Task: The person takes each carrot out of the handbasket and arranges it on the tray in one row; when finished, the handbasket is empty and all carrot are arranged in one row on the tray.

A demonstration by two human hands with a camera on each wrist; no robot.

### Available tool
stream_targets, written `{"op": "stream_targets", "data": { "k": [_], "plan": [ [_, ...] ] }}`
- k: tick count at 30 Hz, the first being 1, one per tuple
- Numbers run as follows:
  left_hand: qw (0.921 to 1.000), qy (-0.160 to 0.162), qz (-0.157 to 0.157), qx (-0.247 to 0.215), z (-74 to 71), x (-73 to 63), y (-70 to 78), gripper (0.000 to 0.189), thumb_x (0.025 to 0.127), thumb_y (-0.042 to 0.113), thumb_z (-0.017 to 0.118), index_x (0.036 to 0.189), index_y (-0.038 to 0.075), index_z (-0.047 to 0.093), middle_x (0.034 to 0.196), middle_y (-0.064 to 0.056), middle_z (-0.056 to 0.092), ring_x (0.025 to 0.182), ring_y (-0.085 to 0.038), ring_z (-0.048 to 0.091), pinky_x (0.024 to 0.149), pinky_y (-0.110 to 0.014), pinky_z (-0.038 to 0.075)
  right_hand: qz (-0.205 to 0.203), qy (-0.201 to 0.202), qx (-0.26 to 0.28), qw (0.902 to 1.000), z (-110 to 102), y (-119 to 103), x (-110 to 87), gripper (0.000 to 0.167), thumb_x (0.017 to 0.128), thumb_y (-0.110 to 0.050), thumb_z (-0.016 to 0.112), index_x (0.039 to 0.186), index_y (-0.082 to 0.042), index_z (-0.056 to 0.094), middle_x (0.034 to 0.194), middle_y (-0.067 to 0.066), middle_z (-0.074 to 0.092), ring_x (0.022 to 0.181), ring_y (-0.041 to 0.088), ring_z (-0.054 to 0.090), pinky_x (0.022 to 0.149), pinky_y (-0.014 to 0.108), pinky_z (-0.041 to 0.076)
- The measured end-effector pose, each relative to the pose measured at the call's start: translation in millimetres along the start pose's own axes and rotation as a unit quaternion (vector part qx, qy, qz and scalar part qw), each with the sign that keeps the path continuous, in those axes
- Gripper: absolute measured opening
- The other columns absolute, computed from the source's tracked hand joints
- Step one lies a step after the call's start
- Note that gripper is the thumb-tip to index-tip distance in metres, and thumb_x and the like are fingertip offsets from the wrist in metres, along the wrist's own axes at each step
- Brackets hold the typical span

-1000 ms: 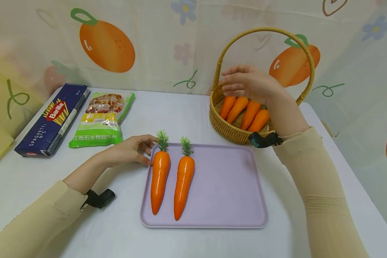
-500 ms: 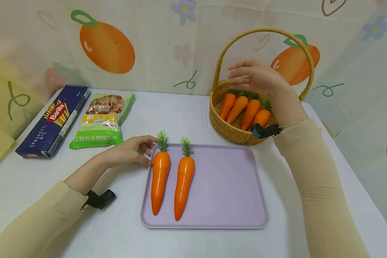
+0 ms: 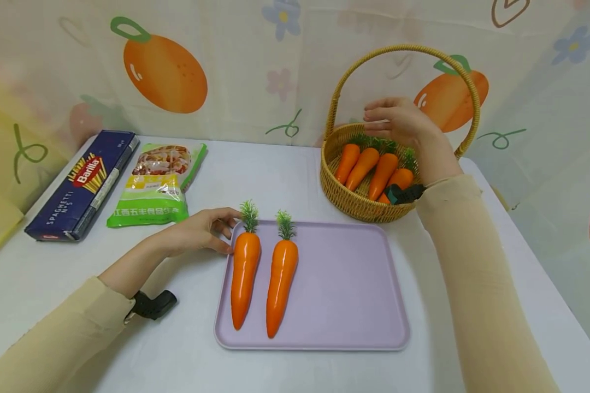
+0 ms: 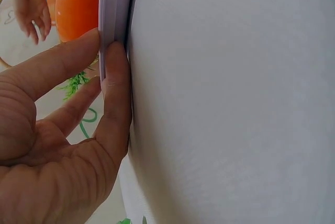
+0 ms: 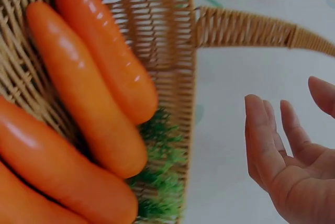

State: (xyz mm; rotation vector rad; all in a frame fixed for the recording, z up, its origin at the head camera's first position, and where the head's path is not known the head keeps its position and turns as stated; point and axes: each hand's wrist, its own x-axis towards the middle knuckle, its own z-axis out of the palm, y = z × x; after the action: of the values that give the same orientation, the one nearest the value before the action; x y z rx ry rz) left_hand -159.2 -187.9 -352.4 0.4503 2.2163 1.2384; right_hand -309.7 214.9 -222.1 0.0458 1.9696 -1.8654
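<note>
At the tray's upper left corner, my left hand [image 3: 196,232] pinches the rim of the lilac tray [image 3: 344,284]. The left wrist view has the thumb on one side of the tray's edge [image 4: 115,7] and a finger on the other. Two orange carrots with green tops lie on the tray, a left carrot [image 3: 245,275] and a right carrot [image 3: 281,286]. My right hand [image 3: 398,120] hovers above the wicker basket [image 3: 341,197], inside its handle, holding nothing, fingers apart in the right wrist view. Several carrots [image 3: 362,168] lie in the basket, green tops toward the back.
On the left lie a blue spaghetti box [image 3: 81,185] and a green food packet [image 3: 149,185]. The basket's tall arched handle [image 3: 413,48] rises around the right hand. A patterned curtain [image 3: 236,71] hangs behind the white table [image 3: 255,164].
My right hand has shifted slightly right over the basket, uncovering more of the carrots and their green tops. The left hand, tray and its two carrots have stayed put.
</note>
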Motion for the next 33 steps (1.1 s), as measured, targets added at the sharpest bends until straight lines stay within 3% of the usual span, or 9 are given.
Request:
{"op": "stream_targets", "data": {
  "k": [3,10,14,19,23,29,33],
  "plan": [
    [1.0000,-0.001,0.001,-0.002,0.3,0.4,-0.8,0.066,0.081,0.006,0.075,0.141,0.004,0.046,0.125,-0.019,0.049,0.102,-0.024,0.052,0.079,-0.023,0.049,-0.002,0.006,-0.008,0.9999,-6,5,4.0,0.031,0.095,-0.014,0.061,0.123,-0.007,0.048,0.110,0.003,0.055,0.091,0.015,0.064,0.081,0.024,0.057],
    [1.0000,-0.001,0.003,0.000,-0.5,1.4,-0.8,0.066,0.081,0.006,0.075,0.141,0.004,0.046,0.124,-0.018,0.049,0.102,-0.024,0.051,0.079,-0.023,0.050,-0.013,0.010,-0.053,0.9985,-13,12,11.2,0.032,0.097,-0.017,0.059,0.125,-0.009,0.047,0.118,0.004,0.050,0.095,0.013,0.062,0.082,0.021,0.056],
    [1.0000,-0.001,0.001,0.003,-0.8,1.5,-0.8,0.067,0.081,0.007,0.075,0.141,0.004,0.046,0.123,-0.018,0.050,0.102,-0.024,0.051,0.079,-0.023,0.050,-0.014,0.011,-0.105,0.9944,-14,15,16.7,0.034,0.098,-0.020,0.057,0.128,-0.010,0.045,0.122,0.001,0.049,0.101,0.012,0.059,0.096,0.025,0.053],
    [1.0000,-0.002,0.002,0.003,-1.0,1.9,-1.2,0.067,0.081,0.007,0.074,0.141,0.003,0.046,0.123,-0.019,0.049,0.103,-0.024,0.051,0.079,-0.023,0.050,-0.008,0.009,-0.161,0.9868,-13,20,25.5,0.043,0.101,-0.023,0.050,0.139,-0.006,0.039,0.130,0.002,0.046,0.106,0.013,0.057,0.116,0.037,0.040],
    [1.0000,-0.003,0.003,0.000,-0.8,1.5,-0.8,0.067,0.081,0.006,0.074,0.141,0.003,0.046,0.124,-0.019,0.049,0.102,-0.024,0.051,0.079,-0.023,0.050,0.004,0.011,-0.199,0.9798,-11,24,31.6,0.052,0.102,-0.024,0.049,0.146,-0.002,0.033,0.134,0.001,0.045,0.113,0.017,0.056,0.116,0.039,0.040],
    [1.0000,-0.002,0.004,-0.001,-0.5,0.2,-0.1,0.066,0.081,0.006,0.075,0.141,0.003,0.046,0.125,-0.019,0.048,0.102,-0.024,0.052,0.079,-0.023,0.050,0.023,-0.007,-0.239,0.9706,-7,28,36.5,0.051,0.102,-0.024,0.048,0.146,-0.002,0.034,0.139,0.003,0.042,0.135,0.030,0.045,0.116,0.039,0.039],
    [1.0000,-0.002,0.007,0.000,-0.1,-0.3,0.2,0.066,0.081,0.006,0.075,0.140,0.003,0.047,0.124,-0.019,0.049,0.102,-0.024,0.052,0.079,-0.023,0.050,0.030,-0.020,-0.274,0.9610,-9,32,40.4,0.049,0.102,-0.025,0.049,0.142,-0.001,0.036,0.133,0.003,0.045,0.121,0.023,0.054,0.110,0.033,0.045]
  ]
}}
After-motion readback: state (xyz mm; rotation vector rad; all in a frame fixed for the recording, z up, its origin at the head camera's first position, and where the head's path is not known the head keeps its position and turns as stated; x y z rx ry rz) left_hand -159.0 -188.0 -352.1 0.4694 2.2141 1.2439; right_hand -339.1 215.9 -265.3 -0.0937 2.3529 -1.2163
